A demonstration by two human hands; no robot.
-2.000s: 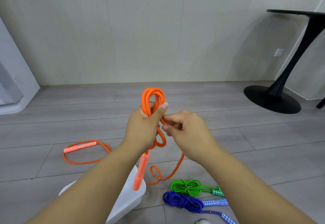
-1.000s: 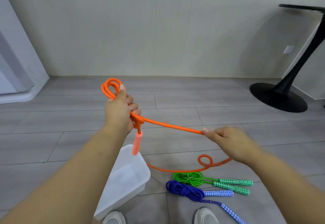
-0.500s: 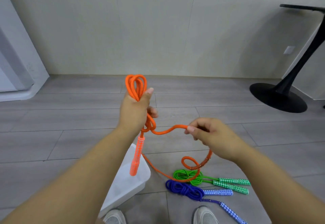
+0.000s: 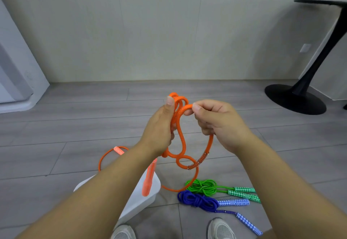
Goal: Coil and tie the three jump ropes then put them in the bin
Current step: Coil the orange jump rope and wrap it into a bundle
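Currently: orange rope (image 4: 181, 139) is mid-coil, held up between both hands above the floor (image 4: 56, 126). Left hand (image 4: 159, 131) grips the bunched loops, fingers curled round them, thumb up along the bundle; bundle's long axis is roughly vertical. Right hand (image 4: 219, 124) pinches a fresh bight at the top, just right of the bundle and touching it. My read: next lay goes leftward onto the bundle, and the right hand feeds since it's on the free run. That run drops past a metal spring section (image 4: 199, 161) to the floor; far handle (image 4: 118, 150) lies beyond the left forearm, link between hidden. Near handle (image 4: 149, 178) hangs under the left wrist, over the bin (image 4: 135, 205). Green rope (image 4: 204, 187) and blue rope (image 4: 197, 199) lie coiled and knotted on the floor right of the bin, not in it. No readable writing; handles show diamond pattern only.
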